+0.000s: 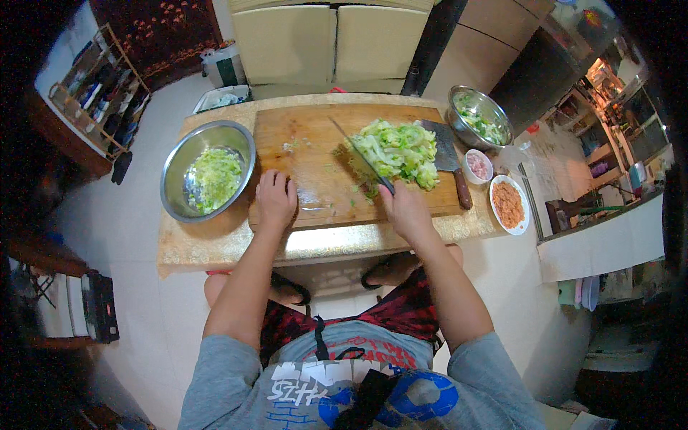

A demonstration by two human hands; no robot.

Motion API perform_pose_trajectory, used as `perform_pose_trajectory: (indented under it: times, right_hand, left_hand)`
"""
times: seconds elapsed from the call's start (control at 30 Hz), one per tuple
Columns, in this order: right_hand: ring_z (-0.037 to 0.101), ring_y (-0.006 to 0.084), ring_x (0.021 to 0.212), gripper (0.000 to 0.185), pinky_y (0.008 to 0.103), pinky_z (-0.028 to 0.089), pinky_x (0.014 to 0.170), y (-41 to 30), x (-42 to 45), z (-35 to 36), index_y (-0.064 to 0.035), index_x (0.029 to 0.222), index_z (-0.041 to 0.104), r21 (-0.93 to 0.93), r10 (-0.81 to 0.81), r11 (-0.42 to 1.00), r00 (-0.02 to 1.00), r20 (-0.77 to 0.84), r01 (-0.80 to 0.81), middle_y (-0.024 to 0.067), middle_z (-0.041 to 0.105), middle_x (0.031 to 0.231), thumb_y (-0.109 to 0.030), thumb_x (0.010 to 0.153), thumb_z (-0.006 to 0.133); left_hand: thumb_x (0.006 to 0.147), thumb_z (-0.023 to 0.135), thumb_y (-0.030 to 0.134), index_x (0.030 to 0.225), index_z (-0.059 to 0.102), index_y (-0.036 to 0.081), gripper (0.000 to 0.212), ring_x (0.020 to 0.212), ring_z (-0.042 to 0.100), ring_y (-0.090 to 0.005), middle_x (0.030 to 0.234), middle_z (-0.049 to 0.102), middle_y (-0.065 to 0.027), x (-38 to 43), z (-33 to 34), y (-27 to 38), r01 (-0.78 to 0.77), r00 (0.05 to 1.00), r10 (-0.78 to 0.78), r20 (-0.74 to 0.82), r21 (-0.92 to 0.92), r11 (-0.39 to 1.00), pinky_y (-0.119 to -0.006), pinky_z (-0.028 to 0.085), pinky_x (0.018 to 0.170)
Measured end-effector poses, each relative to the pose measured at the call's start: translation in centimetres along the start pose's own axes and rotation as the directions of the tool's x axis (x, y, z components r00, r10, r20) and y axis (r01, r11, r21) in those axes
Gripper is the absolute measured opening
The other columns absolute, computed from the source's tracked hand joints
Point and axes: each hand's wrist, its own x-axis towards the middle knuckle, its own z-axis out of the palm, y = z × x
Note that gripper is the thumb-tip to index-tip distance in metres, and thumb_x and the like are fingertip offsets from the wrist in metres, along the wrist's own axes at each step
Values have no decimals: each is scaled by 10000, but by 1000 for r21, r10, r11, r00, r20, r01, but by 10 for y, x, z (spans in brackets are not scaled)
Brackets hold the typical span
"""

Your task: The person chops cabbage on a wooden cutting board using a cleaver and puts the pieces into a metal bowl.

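Note:
My right hand (404,209) grips the dark handle of a kitchen knife (361,153), its blade slanting up and left over the wooden cutting board (317,191). Against the blade's right side lies a pile of chopped leafy cabbage (400,150). My left hand (276,196) rests on the board's left edge with nothing seen in it; its fingers are slightly apart. Just left of that hand stands a steel bowl (247,161) holding finely chopped greens (214,177). A cleaver (441,145) with a wooden handle lies at the board's right, beside the cabbage.
At the table's right stand a steel bowl (457,115) of cut greens, a small white bowl (470,176) of diced pinkish food and a white dish (525,207) of orange-brown minced food. Chopsticks (529,193) lie farther right. A patterned cloth (333,247) covers the table.

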Motion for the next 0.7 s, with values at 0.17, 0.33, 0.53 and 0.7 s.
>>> perform_pose_trajectory:
  times: [0.17,0.33,0.53,0.7]
  right_hand:
    - [791,564,912,588,693,611,837,-14,-2,-12,47,1074,730,53,25,998,998,-57,-22,352,798,954,-515,1215,628]
    - [782,594,927,612,694,611,842,-6,-4,-8,70,1123,727,8,52,999,998,-45,-51,361,800,966,-519,1229,599]
    - [788,594,971,648,681,619,855,-37,5,13,87,1167,726,104,4,995,1000,31,-7,370,804,1001,-547,1219,605]
    - [783,607,1020,682,680,615,902,-16,3,-6,95,1165,744,100,103,990,994,18,-105,396,799,1037,-565,1224,584]
  left_hand:
    - [1094,721,192,1306,733,-13,295,1343,655,-497,1404,699,-260,-2,-5,-3,36,999,-36,13,-56,998,-573,533,1184]
    - [1030,735,1,1399,734,-1,369,1382,717,-457,1494,746,-237,0,0,-2,49,996,-62,-60,-207,977,-519,573,1212]
    - [1020,792,-44,1379,775,-6,361,1285,806,-397,1482,803,-201,-2,-13,-18,68,980,-130,-150,-362,930,-458,649,1119]
    - [1052,851,86,1286,793,5,256,1262,811,-368,1448,815,-179,0,-28,16,188,975,-222,-33,-418,889,-467,647,1082]
